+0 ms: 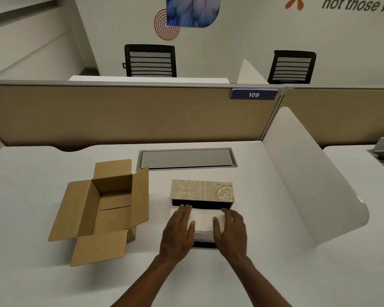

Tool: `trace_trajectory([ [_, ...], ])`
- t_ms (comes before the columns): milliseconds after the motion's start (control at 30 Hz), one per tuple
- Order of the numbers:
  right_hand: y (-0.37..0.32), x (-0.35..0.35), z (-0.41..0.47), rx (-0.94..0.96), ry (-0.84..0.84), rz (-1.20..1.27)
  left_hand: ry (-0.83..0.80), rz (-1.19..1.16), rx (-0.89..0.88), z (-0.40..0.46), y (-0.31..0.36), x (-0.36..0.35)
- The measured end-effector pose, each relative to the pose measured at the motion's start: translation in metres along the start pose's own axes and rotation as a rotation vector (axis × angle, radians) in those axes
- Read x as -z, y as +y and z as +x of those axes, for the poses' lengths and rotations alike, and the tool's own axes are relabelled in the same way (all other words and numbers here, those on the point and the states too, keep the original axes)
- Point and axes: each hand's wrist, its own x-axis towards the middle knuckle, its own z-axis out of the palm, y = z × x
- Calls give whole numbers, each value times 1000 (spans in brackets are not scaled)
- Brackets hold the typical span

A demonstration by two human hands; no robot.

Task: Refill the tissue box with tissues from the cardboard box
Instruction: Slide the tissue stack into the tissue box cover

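Observation:
A stack of white tissues [205, 222] lies in the black base of the tissue box [205, 244] near the desk's middle. The box's gold patterned lid [201, 189] stands raised behind the stack. My left hand [179, 231] presses on the stack's left side and my right hand [231, 231] on its right side, fingers spread over the top. To the left, an open brown cardboard box [102, 209] sits with its flaps spread; its inside shows no tissues.
A grey cable hatch [186, 158] is set into the white desk [264, 273] behind the tissue box. A white curved divider [308, 185] borders the right side, and a tan partition [120, 111] with a "109" tag closes the back.

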Motion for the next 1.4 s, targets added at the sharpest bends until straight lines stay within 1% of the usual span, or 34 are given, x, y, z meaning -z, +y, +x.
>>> trace_trajectory([
  [33,-3,-4,-2,106,-19,-34,-62,48,-59,0,0,-4],
  [100,-7,-14,-6,249,-161,-113,-193,176,-133,3,-5,-11],
  [167,-4,-24,-9,278,-329,-201,-269,305,-180,5,-14,-15],
  [200,0,-28,-9,288,-360,-234,-289,350,-187,6,-18,-15],
  [267,8,-31,-10,305,-363,-268,-308,386,-174,6,-26,-14],
  [400,25,-30,-12,250,-384,-313,-312,363,-100,2,-40,-10],
  [467,32,-28,-12,242,-415,-317,-316,333,-98,1,-43,-9],
  [533,31,-26,-11,232,-446,-269,-313,284,-90,2,-41,-9],
  [600,29,-22,-10,207,-448,-208,-270,179,-42,3,-38,-9],
  [667,26,-17,-11,190,-419,-155,-179,70,11,4,-34,-6],
  [700,25,-13,-11,189,-371,-121,-118,33,24,4,-32,-3],
  [767,23,-3,-9,217,-206,-68,-5,-29,50,0,-30,1],
  [833,20,7,0,242,-33,-35,68,-122,142,-5,-28,2],
  [900,12,14,16,244,69,-18,76,-251,323,-10,-26,3],
  [967,1,18,37,235,81,-47,1,-344,455,-14,-28,1],
  [1000,-5,19,49,224,36,-77,-46,-363,473,-16,-29,0],
  [1067,-16,22,71,219,-139,-169,-117,-385,472,-21,-32,-3],
  [1133,-24,23,92,230,-328,-278,-152,-385,480,-22,-34,-5],
  [1233,-34,21,114,233,-520,-344,-171,-362,504,-20,-33,-6],
  [1300,-41,20,122,214,-563,-335,-166,-354,510,-18,-30,-5],
  [1400,-45,21,125,205,-543,-350,-156,-362,529,-18,-29,-6],
])
